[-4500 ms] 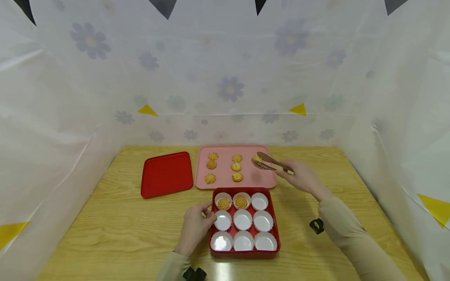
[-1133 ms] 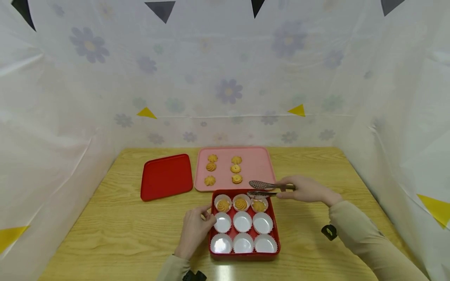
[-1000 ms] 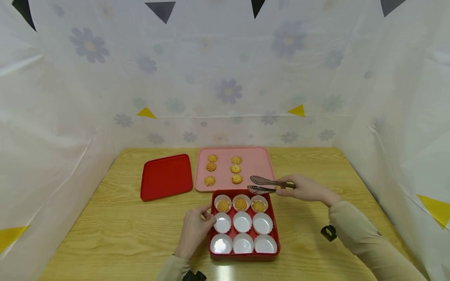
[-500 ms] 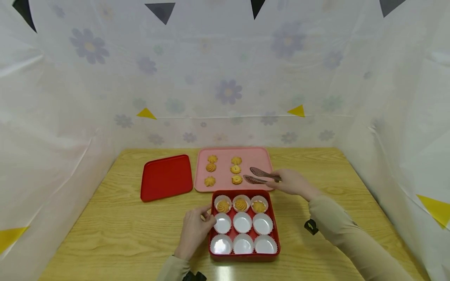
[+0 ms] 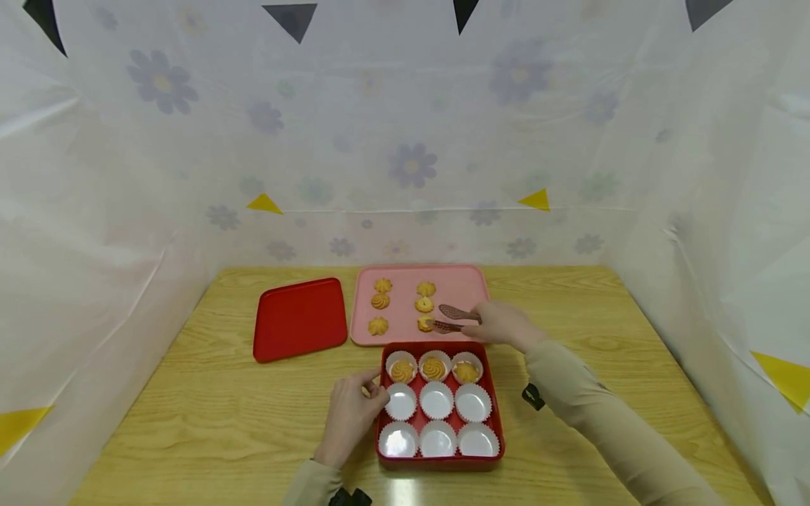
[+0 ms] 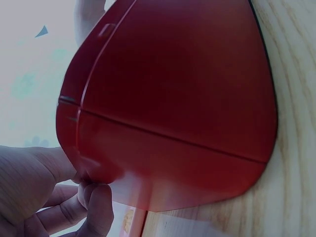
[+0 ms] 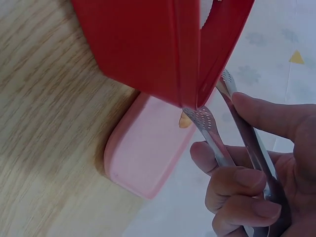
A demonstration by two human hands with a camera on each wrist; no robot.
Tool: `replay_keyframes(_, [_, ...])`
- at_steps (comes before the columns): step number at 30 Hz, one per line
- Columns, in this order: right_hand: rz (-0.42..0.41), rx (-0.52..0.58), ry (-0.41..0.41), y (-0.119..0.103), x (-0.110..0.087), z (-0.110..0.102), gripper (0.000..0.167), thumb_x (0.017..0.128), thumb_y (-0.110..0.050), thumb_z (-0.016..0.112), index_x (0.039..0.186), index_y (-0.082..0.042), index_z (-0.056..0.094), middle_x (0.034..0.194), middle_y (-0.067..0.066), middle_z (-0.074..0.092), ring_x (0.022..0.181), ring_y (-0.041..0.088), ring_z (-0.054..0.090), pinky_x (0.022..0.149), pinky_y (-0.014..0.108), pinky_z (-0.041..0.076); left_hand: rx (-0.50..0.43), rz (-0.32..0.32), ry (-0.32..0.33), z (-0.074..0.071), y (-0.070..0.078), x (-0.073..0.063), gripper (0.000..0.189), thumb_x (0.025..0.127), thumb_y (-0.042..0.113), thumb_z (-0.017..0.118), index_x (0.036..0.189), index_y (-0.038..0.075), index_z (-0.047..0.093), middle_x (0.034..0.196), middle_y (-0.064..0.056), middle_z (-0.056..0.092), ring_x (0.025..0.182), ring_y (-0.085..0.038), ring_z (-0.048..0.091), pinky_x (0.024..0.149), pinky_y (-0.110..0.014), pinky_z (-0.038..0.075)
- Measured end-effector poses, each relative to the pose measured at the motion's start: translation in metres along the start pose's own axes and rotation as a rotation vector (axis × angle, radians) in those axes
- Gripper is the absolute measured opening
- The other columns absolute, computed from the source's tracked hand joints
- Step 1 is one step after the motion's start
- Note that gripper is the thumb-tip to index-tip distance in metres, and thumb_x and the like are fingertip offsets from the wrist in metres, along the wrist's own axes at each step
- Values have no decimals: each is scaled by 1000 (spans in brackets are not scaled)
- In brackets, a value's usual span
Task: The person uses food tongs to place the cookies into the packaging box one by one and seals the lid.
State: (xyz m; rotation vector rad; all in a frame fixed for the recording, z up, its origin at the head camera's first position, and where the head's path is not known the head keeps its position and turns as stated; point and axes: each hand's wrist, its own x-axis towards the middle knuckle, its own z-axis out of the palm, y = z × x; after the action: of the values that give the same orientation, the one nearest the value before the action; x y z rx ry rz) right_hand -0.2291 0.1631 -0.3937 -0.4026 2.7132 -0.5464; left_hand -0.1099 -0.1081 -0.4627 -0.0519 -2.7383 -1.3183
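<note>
Pinching the red box (image 5: 441, 464) at its ten o'clock rim, your left hand (image 5: 350, 417) holds on; three back cups carry cookies (image 5: 433, 367), six cups (image 5: 436, 400) sit bare. At the box's twelve, six more wait on the pink tray (image 5: 402, 318). At one, your right hand (image 5: 506, 325) curls round the tongs (image 5: 457, 313), tips apart, swung left since half a second ago, the nearer overlapping the front-right cookie!

Flowered white backdrop (image 5: 354, 161), dark triangles (image 5: 292, 20), yellow triangles (image 5: 265, 204), wooden table (image 5: 240, 414)

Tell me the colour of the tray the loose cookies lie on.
The tray is pink, clearest in the head view.
</note>
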Motion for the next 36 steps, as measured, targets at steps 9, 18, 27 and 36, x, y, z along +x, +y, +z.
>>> replay_keyframes(9, [43,-70,-5,-9,10,5,24,93,-32,65,85,-10,59,72,1,55,62,14,48,55,28,39,5,9,4,0,0,0,40,75,0,67,114,-2,74,63,2,59,55,-4,44,51,-17,33])
replay_keyframes(18, [50,-123,27,-18,17,11,26,90,-33,67,87,-8,61,81,5,61,69,18,49,60,33,39,8,13,7,0,1,-1,40,75,0,67,114,-2,74,64,2,60,56,-5,46,52,-18,35])
replay_keyframes(27, [72,-178,42,-24,19,15,26,90,-34,67,83,-11,58,82,5,60,72,19,50,61,36,41,10,23,6,0,1,-1,40,75,0,66,115,-3,74,64,2,61,55,-4,44,50,-17,33])
replay_keyframes(36, [88,-176,58,-26,23,20,27,91,-34,67,81,-12,57,80,4,57,72,19,50,60,36,40,20,26,13,1,0,-1,40,75,0,67,114,-1,75,64,3,60,56,-4,45,51,-17,34])
